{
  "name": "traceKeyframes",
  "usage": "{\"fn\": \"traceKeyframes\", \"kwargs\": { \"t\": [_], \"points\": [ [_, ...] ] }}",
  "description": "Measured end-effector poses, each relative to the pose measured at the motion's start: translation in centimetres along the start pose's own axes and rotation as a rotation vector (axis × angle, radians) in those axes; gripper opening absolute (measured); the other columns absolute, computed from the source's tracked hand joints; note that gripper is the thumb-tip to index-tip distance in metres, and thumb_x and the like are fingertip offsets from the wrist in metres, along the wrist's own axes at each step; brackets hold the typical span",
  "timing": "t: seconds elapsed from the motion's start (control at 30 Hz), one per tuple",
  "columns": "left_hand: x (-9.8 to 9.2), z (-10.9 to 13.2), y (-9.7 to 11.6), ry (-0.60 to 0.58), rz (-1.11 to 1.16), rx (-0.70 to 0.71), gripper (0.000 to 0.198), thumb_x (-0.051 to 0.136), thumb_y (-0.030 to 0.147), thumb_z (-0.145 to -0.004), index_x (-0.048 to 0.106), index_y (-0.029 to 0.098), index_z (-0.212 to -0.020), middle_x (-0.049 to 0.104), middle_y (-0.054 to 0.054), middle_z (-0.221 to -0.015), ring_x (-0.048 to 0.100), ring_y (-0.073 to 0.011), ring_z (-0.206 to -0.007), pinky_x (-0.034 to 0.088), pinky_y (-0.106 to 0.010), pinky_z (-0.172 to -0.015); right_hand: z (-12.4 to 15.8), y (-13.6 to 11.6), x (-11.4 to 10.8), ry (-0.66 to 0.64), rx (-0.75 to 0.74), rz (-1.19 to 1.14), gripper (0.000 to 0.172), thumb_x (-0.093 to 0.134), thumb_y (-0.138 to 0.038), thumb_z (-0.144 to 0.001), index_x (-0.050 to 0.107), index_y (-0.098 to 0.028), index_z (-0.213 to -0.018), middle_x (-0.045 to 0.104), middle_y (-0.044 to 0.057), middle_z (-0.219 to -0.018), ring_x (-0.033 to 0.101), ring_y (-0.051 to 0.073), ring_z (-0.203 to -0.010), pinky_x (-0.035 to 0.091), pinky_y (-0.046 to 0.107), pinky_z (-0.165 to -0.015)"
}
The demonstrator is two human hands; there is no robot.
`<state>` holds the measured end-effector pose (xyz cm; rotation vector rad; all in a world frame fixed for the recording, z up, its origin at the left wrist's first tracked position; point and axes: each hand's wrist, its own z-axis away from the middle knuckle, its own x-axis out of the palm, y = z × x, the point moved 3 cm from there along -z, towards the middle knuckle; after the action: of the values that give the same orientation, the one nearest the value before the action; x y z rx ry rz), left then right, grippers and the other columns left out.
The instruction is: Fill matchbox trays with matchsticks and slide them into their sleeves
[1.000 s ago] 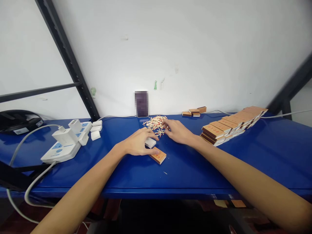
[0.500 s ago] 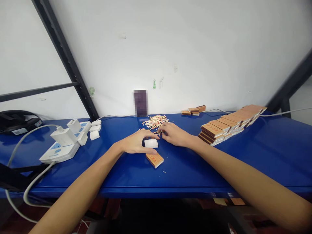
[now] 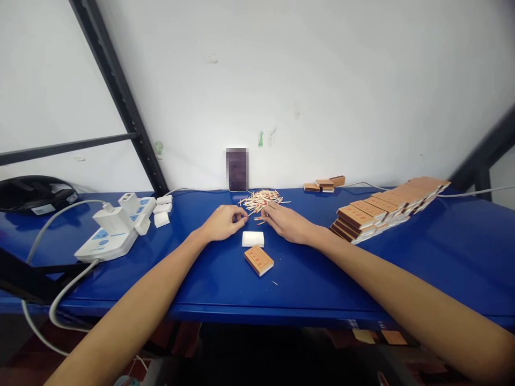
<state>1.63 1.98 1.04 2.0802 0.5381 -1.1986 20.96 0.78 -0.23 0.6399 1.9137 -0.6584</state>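
Note:
Loose matches (image 3: 263, 200) lie in a heap on the blue table, just beyond both hands. My left hand (image 3: 224, 222) is at the heap's near left side, thumb and forefinger closed in a pinch; anything between them is too small to make out. From the right, my right hand (image 3: 288, 223) reaches in with bent fingers closed on a few matches (image 3: 259, 219), whose ends stick out to the left. Between my wrists sits a small white matchbox tray (image 3: 253, 239). Nearer to me, a closed orange matchbox (image 3: 259, 260) lies at a slant.
Stacked matchboxes (image 3: 378, 209) form a long row on the right. Several more matchboxes (image 3: 324, 184) lie by the wall. On the left are a power strip (image 3: 108, 241) with plugs and cables, white trays (image 3: 162, 219) and a black headset-like object (image 3: 36, 195). A blurred dark rectangle (image 3: 237, 169) leans on the wall.
My left hand has moved off the white tray and matchbox, up to the match heap, and its fingers have closed. My right hand's fingers have drawn together over the matches. The view has shifted slightly.

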Motion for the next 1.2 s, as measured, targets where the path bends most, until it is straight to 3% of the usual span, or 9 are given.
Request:
{"fn": "traceKeyframes", "kwargs": {
  "t": [0.2,0.33,0.5,0.73,0.93,1.07,1.2],
  "points": [
    [0.9,-0.6,1.0,-0.033,0.055,0.042,0.028,0.052,0.039,-0.088,0.072,0.02,-0.095,0.064,-0.001,-0.073,0.053,-0.0137,-0.065,0.038,-0.025,-0.062,-0.1,-0.2,-2.7,0.124,0.156,-0.016,0.021,0.039,-0.031,-0.096,0.057,-0.02,-0.09,0.057,0.009,-0.102,0.049,0.025,-0.099,0.036,0.038,-0.08],
    [1.6,-1.3,1.0,-0.066,0.04,0.076,0.027,0.056,0.039,-0.088,0.073,0.021,-0.099,0.064,-0.002,-0.076,0.054,-0.0144,-0.069,0.039,-0.025,-0.065,0.1,-0.1,-3.8,0.198,0.142,-0.183,0.017,0.047,-0.031,-0.091,0.059,-0.02,-0.087,0.057,0.006,-0.092,0.051,0.021,-0.089,0.038,0.035,-0.078],
    [1.6,-1.5,1.0,-0.085,0.038,0.077,0.023,0.056,0.033,-0.087,0.075,0.021,-0.09,0.063,-0.002,-0.073,0.053,-0.0141,-0.067,0.038,-0.026,-0.064,0.2,0.2,-3.2,0.252,0.11,-0.273,0.014,0.048,-0.026,-0.088,0.059,-0.018,-0.085,0.06,0.004,-0.087,0.052,0.016,-0.074,0.039,0.029,-0.071],
    [1.2,-1.3,1.0,-0.028,0.025,0.044,0.018,0.059,0.026,-0.081,0.073,0.017,-0.079,0.059,0.0,-0.066,0.051,-0.0117,-0.062,0.036,-0.024,-0.062,0.2,-0.1,-1.5,0.135,0.188,-0.271,0.009,0.053,-0.019,-0.083,0.062,-0.018,-0.084,0.064,0.0,-0.072,0.053,0.013,-0.061,0.037,0.026,-0.059],
    [1.0,-1.2,0.9,0.043,0.063,-0.063,0.021,0.058,0.03,-0.082,0.074,0.016,-0.081,0.045,0.005,-0.049,0.039,-0.0081,-0.048,0.03,-0.023,-0.054,0.1,-0.5,-0.5,0.093,0.182,-0.378,0.009,0.052,-0.015,-0.082,0.061,-0.018,-0.083,0.065,0.0,-0.071,0.057,0.012,-0.063,0.04,0.025,-0.063],
    [1.2,-1.1,0.9,0.035,0.095,-0.056,0.021,0.057,0.026,-0.082,0.074,0.016,-0.087,0.048,0.005,-0.051,0.039,-0.0075,-0.048,0.03,-0.022,-0.053,0.1,-0.2,-0.6,0.12,0.205,-0.458,0.014,0.048,-0.015,-0.083,0.06,-0.018,-0.09,0.065,0.0,-0.073,0.057,0.012,-0.063,0.042,0.025,-0.062],
    [1.1,-1.1,1.0,0.039,0.083,-0.057,0.02,0.055,0.024,-0.082,0.073,0.016,-0.085,0.053,0.004,-0.054,0.044,-0.0079,-0.05,0.031,-0.021,-0.053,0.2,0.6,-1.7,0.14,0.184,-0.337,0.026,0.051,-0.015,-0.083,0.061,-0.018,-0.107,0.068,0.002,-0.079,0.06,0.014,-0.067,0.042,0.027,-0.064]
  ]
}}
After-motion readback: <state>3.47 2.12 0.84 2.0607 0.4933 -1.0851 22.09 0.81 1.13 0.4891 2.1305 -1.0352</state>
